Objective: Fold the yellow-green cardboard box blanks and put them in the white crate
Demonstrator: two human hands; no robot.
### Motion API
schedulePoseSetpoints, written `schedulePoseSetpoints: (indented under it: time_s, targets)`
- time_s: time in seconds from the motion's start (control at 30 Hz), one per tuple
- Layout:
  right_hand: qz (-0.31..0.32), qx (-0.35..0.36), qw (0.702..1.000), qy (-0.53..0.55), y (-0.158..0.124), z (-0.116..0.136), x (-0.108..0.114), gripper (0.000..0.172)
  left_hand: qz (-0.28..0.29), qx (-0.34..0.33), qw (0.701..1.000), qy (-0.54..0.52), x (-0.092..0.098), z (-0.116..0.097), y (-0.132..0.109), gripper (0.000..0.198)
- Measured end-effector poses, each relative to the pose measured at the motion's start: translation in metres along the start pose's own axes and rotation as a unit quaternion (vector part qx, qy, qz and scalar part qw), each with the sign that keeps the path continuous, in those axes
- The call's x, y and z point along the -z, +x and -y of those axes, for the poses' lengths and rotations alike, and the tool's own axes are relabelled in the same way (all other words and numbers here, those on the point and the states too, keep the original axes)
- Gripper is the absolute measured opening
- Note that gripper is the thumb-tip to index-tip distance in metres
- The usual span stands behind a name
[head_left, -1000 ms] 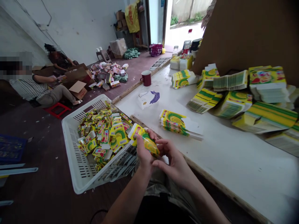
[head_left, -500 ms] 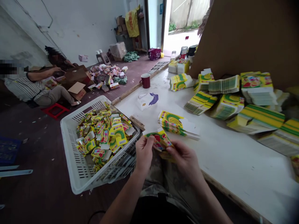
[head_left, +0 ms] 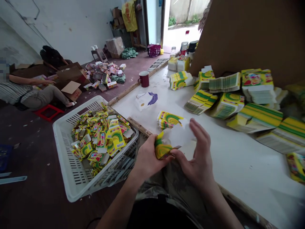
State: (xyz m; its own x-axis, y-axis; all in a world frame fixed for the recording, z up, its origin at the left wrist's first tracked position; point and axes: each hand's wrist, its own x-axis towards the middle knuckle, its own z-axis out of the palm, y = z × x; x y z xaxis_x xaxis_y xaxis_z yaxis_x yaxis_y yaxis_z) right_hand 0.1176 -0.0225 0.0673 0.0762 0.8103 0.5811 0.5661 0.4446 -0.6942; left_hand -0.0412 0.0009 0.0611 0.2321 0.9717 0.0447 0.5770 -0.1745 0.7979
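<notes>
My left hand (head_left: pixel 148 158) is wrapped round a yellow and green carton (head_left: pixel 163 145), whose white flap points up and to the right. At the carton's right side, my right hand (head_left: pixel 198 156) has its fingers spread, with the thumb at the lower edge. A fanned stack of printed cartons (head_left: pixel 169 119) lies just behind on the white table (head_left: pixel 238 152). To the left, a white plastic basket (head_left: pixel 62 165) holds many small yellow cartons (head_left: pixel 101 138).
Bundles of flat cartons (head_left: pixel 256 117) line the table's right side. A dark red mug (head_left: pixel 144 79) and a white packet (head_left: pixel 146 100) stand farther back. Two people sit at the left near brown boxes and a red stool (head_left: pixel 48 112).
The carton has turned, so its white flap now shows. My right hand's fingers have opened and lifted, while my left hand has closed round the carton. The view has shifted slightly.
</notes>
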Motion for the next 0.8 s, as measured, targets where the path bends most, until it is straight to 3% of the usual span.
schedulePoseSetpoints:
  time_s: [0.07,0.13,0.2,0.27,0.3,0.4,0.47,0.6,0.67,0.8]
  targets:
    - [-0.03,-0.131,0.981,0.137,-0.002,0.0,-0.009,0.079,-0.027,0.008,1.0,0.012,-0.009,0.002,-0.003,0.071]
    - [-0.027,-0.244,0.931,0.27,-0.001,0.002,-0.016,0.085,-0.067,-0.001,0.997,0.033,-0.015,0.004,-0.004,0.076]
    - [-0.039,-0.307,0.881,0.358,0.0,0.006,-0.021,0.101,-0.1,-0.017,0.994,0.047,-0.019,0.006,-0.005,0.078]
    - [-0.038,-0.321,0.854,0.407,0.0,0.007,-0.022,0.104,-0.111,-0.023,0.993,0.034,-0.022,0.008,-0.006,0.075]
    - [-0.011,-0.321,0.848,0.422,-0.001,0.006,-0.021,0.094,-0.111,-0.021,0.993,0.023,-0.022,0.008,-0.006,0.073]
    - [0.145,-0.334,0.818,0.445,-0.003,-0.002,-0.014,0.048,-0.106,-0.034,0.994,0.003,-0.023,0.01,-0.009,0.07]
    - [0.209,-0.35,0.788,0.462,-0.003,-0.005,-0.009,0.042,-0.091,-0.059,0.994,0.0,-0.023,0.011,-0.01,0.073]
    - [0.158,-0.363,0.737,0.548,0.002,-0.003,-0.007,0.052,-0.054,-0.126,0.991,-0.003,-0.021,0.011,-0.011,0.082]
    - [0.137,-0.365,0.741,0.547,0.003,-0.001,-0.008,0.046,-0.046,-0.148,0.988,0.003,-0.02,0.011,-0.01,0.083]
    - [0.143,-0.336,0.791,0.491,0.001,0.001,-0.009,0.049,-0.026,-0.151,0.988,0.01,-0.017,0.008,-0.01,0.08]
